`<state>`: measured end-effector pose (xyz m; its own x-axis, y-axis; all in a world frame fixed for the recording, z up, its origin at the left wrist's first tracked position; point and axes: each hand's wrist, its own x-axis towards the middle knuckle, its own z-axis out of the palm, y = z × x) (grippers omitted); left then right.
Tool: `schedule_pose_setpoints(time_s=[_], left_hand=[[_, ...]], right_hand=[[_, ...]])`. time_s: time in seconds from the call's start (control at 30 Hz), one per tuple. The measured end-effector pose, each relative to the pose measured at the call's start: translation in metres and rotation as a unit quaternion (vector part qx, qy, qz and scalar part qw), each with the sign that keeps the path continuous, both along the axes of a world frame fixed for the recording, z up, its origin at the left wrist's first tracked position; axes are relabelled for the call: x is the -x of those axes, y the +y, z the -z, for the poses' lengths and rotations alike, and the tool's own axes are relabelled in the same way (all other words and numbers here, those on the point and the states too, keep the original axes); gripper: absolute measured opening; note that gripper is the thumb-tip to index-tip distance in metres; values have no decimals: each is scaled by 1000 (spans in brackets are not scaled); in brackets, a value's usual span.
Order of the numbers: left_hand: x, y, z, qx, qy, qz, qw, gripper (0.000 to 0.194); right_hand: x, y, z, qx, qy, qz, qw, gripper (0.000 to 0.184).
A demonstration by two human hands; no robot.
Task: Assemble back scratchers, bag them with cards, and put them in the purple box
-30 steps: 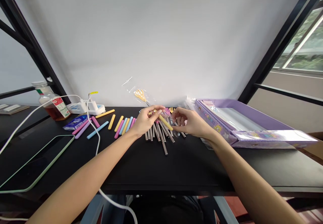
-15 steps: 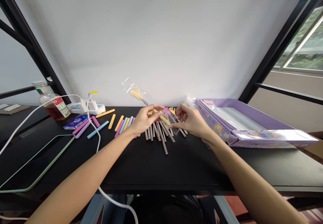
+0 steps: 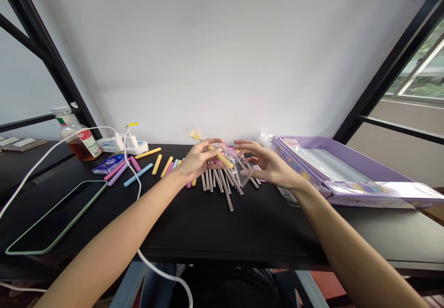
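Observation:
My left hand [image 3: 199, 161] is closed around the yellow handle [image 3: 222, 157] of a back scratcher. Its yellow clawed head [image 3: 195, 133] points up and left beyond my fingers; no wrapper shows around it. My right hand [image 3: 265, 162] has its fingers spread, and a clear plastic sleeve [image 3: 247, 176] hangs loose by its thumb and fingertips. Below both hands lies a pile of metal scratcher rods [image 3: 227, 190], their pink and yellow claws toward the wall and partly hidden by my fingers and the plastic.
Yellow, pink and blue handle grips [image 3: 166, 167] lie to the left, near a blue packet [image 3: 111, 163]. A phone [image 3: 55, 218], a white power strip [image 3: 138, 147], a cable [image 3: 139, 187] and a sauce bottle [image 3: 78, 137] are further left. At right stands an open purple box [image 3: 364, 155].
The clear sleeve has come off the scratcher's head and is now by my right hand. My right fingers have spread from a curled pose. The scratcher's head sits closer to my left hand.

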<state>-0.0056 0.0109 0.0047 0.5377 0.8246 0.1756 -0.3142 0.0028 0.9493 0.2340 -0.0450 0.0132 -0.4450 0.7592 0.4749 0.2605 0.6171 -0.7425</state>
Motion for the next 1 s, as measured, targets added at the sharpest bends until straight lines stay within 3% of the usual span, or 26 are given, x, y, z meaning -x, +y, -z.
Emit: schedule_pose_setpoints(time_s=[0.17,0.3,0.47,0.57,0.7,0.87,1.0], left_hand=[[-4,-6,3,-49,46,30,997,39],[-7,-9,5,-88,62,30,994,38],[-9,-14,5,-109,59,73,990,37],[-8,-12,6,-122,54,63,989,44],[-6,-9,8,-141,66,50,987,47],[-8,-13,4,-161,88,43,982,52],[-5,-3,2,-157,66,-78,982,39]], right_hand=[[9,-2,1,-36,-4,14,999,17],[11,3,6,-9,15,78,997,27],[16,7,11,-13,15,146,989,46],[16,7,11,49,37,170,984,57],[14,4,7,152,-11,111,982,52],[12,-1,-3,176,-51,41,982,43],[5,-4,-6,226,-111,-16,968,46]])
